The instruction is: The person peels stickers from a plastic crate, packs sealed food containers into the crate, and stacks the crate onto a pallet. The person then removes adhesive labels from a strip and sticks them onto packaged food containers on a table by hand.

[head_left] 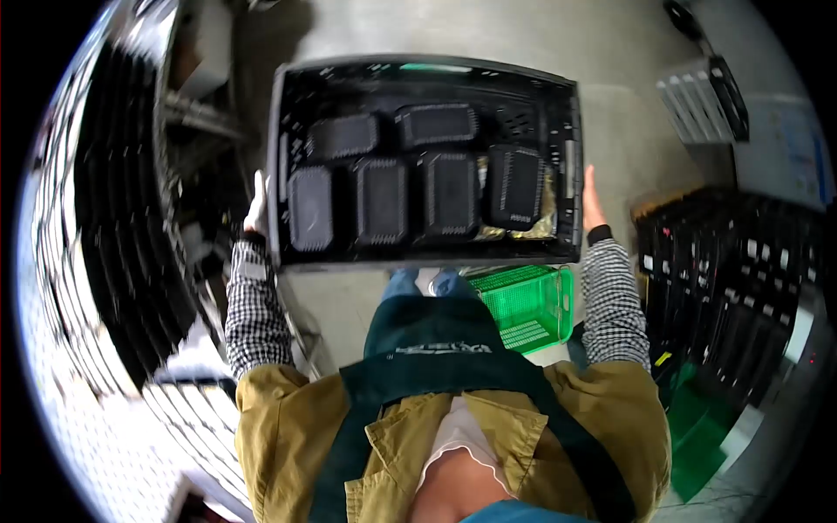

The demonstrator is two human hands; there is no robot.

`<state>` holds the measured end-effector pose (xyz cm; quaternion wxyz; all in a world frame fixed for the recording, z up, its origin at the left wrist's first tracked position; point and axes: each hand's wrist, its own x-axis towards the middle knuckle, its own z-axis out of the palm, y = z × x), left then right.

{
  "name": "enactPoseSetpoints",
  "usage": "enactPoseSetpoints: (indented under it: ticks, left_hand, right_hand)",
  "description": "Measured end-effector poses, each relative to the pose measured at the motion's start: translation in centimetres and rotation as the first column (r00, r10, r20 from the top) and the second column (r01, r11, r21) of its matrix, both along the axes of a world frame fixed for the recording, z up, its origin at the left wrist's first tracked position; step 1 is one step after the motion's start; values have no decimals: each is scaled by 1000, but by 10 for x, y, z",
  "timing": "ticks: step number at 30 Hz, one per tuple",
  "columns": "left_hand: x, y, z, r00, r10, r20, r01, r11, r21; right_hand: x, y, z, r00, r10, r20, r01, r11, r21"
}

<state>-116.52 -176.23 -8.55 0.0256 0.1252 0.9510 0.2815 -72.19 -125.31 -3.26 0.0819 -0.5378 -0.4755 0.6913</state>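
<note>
A black plastic crate (427, 256) is held out in front of my body, with both hands at its short sides. My left hand (257, 207), in what looks like a white glove, is at the left side; most of its fingers are hidden by the crate. At the right side, my right hand (593, 202) grips the wall, its fingers partly hidden. Inside lie several black ribbed plastic trays (452, 193), some in a front row and others behind. Under the right-hand black tray (516, 186) shows some crinkled gold-coloured material (542, 228).
A green plastic basket (527, 305) stands on the floor by my legs. Stacks of black crates (724, 270) are at the right, near a green container (697, 436). On the left stand tall rows of stacked black items (131, 227). A white slatted object (697, 103) is at upper right.
</note>
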Motion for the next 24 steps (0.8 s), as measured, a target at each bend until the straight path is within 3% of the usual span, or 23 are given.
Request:
enactPoseSetpoints:
  ticks: [4,5,7,8,9,10,24]
  left_hand:
    - [-15,18,-26,998,26,51,-18,988,-151]
    - [-19,26,-31,998,21,53,-12,986,-167]
    - [-22,42,-34,999,10,52,-1,983,-183]
    - [-22,40,-37,998,17,55,-5,979,-206]
    - [-26,42,-40,998,23,53,-11,976,-217]
    - [-27,42,-41,999,20,49,-8,974,-225]
    - [-19,66,-44,996,73,44,-62,975,-213]
  right_hand:
    - [-30,-48,63,970,-137,-199,86,965,-247]
    - [-34,-52,71,969,-180,-169,134,958,-252]
    - [5,-4,-7,787,-183,-589,-259,768,-585]
    - [2,-11,-19,916,-232,-328,60,887,-458]
    - [5,-8,-28,893,-231,-387,33,890,-454]
    - [-4,-18,-11,917,-270,-294,132,900,-416]
    - [52,27,-41,934,-244,-261,181,953,-244]
